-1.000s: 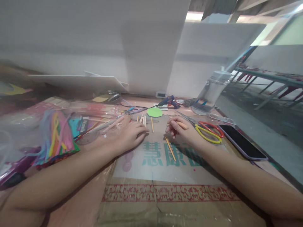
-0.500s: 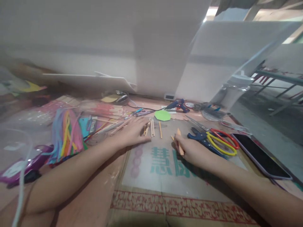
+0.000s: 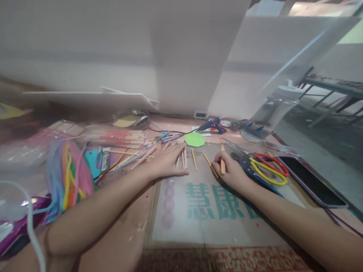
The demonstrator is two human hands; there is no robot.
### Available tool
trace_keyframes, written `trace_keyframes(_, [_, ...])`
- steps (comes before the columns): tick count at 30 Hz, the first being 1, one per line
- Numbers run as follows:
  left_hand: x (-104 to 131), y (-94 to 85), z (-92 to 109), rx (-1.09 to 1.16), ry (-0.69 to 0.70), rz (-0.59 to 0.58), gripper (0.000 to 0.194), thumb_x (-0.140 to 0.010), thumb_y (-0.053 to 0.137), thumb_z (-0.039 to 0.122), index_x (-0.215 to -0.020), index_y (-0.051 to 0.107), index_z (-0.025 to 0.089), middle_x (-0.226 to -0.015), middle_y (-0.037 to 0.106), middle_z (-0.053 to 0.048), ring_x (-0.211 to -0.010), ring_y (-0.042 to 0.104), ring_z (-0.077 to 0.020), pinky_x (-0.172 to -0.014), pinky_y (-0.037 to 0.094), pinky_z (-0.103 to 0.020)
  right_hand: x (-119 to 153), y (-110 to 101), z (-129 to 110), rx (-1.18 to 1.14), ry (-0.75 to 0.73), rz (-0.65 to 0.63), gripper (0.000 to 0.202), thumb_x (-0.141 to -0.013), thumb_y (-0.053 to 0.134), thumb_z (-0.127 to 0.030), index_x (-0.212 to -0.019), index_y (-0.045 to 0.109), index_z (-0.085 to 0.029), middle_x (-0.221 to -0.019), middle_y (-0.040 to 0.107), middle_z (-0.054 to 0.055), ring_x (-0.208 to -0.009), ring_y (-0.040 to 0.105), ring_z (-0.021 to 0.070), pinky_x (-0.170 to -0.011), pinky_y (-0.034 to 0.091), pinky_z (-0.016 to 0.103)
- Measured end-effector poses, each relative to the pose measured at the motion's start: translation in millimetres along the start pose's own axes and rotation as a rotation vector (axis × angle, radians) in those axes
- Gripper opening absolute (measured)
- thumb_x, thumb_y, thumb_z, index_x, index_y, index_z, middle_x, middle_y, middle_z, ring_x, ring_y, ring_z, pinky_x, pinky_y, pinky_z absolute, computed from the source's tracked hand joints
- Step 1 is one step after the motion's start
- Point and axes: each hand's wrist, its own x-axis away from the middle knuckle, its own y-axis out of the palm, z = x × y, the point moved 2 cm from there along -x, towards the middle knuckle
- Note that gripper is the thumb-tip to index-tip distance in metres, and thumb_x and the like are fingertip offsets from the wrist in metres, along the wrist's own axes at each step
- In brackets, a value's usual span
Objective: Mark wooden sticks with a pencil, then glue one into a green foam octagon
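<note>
My left hand (image 3: 164, 160) lies palm down on the table with its fingers spread. Beside its thumb is a small group of thin wooden sticks (image 3: 186, 160), partly hidden by the hand. My right hand (image 3: 231, 170) is closed round a short, orange pen-like tool (image 3: 223, 167) held upright; its exact kind is unclear. A yellowish stick (image 3: 209, 163) lies slanted just left of that hand, and another yellowish stick (image 3: 194, 159) rests between the hands. Beyond them sits a light green octagonal piece (image 3: 194, 139).
Scissors (image 3: 269, 172) with red and yellow handles and a dark phone (image 3: 312, 181) lie to the right. A blue glue gun (image 3: 211, 124) rests at the back, near a clear plastic jar (image 3: 262, 121). Colourful fuzzy stems (image 3: 69, 177) and bagged sticks (image 3: 116, 136) fill the left.
My right hand has shifted slightly right, and the slanted stick beside it now shows along its length. My left hand remains spread by the sticks. The camera view has moved a little.
</note>
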Motion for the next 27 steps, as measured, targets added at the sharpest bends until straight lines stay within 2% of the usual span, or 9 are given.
trace_keyframes(6, [9, -6.7, 5, 0.003, -0.058, -0.028, 0.116, -0.073, 0.081, 0.066, -0.164, 0.022, 0.026, -0.171, 0.027, -0.013, -0.159, 0.016, -0.0430, -0.125, 0.017, -0.068, -1, -2, 4, -0.100, -0.069, -0.048, 0.009, -0.092, 0.050, -0.034, -0.090, 0.049, -0.025, -0.075, 0.063, 0.002, -0.065, 0.060, 0.0194, -0.062, 0.047, 0.031])
trace_keyframes(9, [6, -7.4, 6, -0.005, -0.064, -0.066, 0.113, -0.075, 0.080, 0.064, -0.165, 0.022, 0.026, -0.172, 0.025, -0.011, -0.159, 0.012, -0.0433, -0.125, 0.015, -0.068, 0, -1, 5, -0.154, -0.072, -0.085, 0.008, -0.091, 0.051, -0.033, -0.091, 0.051, -0.025, -0.075, 0.065, 0.001, -0.065, 0.062, 0.0200, -0.064, 0.048, 0.032])
trace_keyframes(13, [-1, -5.6, 10, -0.007, -0.042, -0.080, 0.104, -0.077, 0.079, 0.057, -0.162, 0.030, 0.023, -0.170, 0.031, -0.012, -0.158, 0.017, -0.0440, -0.126, 0.016, -0.066, 0, 1, 6, -0.181, -0.049, -0.096, 0.007, -0.090, 0.051, -0.033, -0.091, 0.051, -0.026, -0.076, 0.067, 0.002, -0.065, 0.062, 0.0208, -0.065, 0.048, 0.034])
trace_keyframes(16, [-1, -6.5, 13, -0.006, -0.013, -0.049, 0.102, -0.079, 0.078, 0.055, -0.163, 0.028, 0.024, -0.169, 0.032, -0.013, -0.158, 0.020, -0.0414, -0.127, 0.014, -0.063, -2, 1, 4, -0.175, -0.039, -0.085, 0.008, -0.088, 0.052, -0.033, -0.092, 0.051, -0.026, -0.078, 0.069, 0.003, -0.070, 0.064, 0.0223, -0.068, 0.048, 0.035])
trace_keyframes(23, [5, -1.6, 9, -0.019, -0.008, -0.045, 0.117, -0.069, 0.081, 0.072, -0.163, 0.027, 0.027, -0.168, 0.034, -0.014, -0.156, 0.024, -0.0449, -0.123, 0.023, -0.066, -4, 1, 1, -0.178, -0.058, -0.070, 0.008, -0.088, 0.052, -0.031, -0.093, 0.050, -0.025, -0.080, 0.071, 0.003, -0.071, 0.065, 0.0223, -0.070, 0.048, 0.035])
trace_keyframes(27, [5, 6.6, 9, -0.045, -0.041, 0.024, 0.113, -0.073, 0.074, 0.077, -0.163, 0.026, 0.028, -0.171, 0.027, -0.012, -0.156, 0.017, -0.0488, -0.123, 0.016, -0.070, -5, 2, 2, -0.164, -0.068, -0.050, 0.007, -0.088, 0.053, -0.030, -0.093, 0.051, -0.025, -0.081, 0.069, 0.003, -0.070, 0.063, 0.0208, -0.068, 0.047, 0.033])
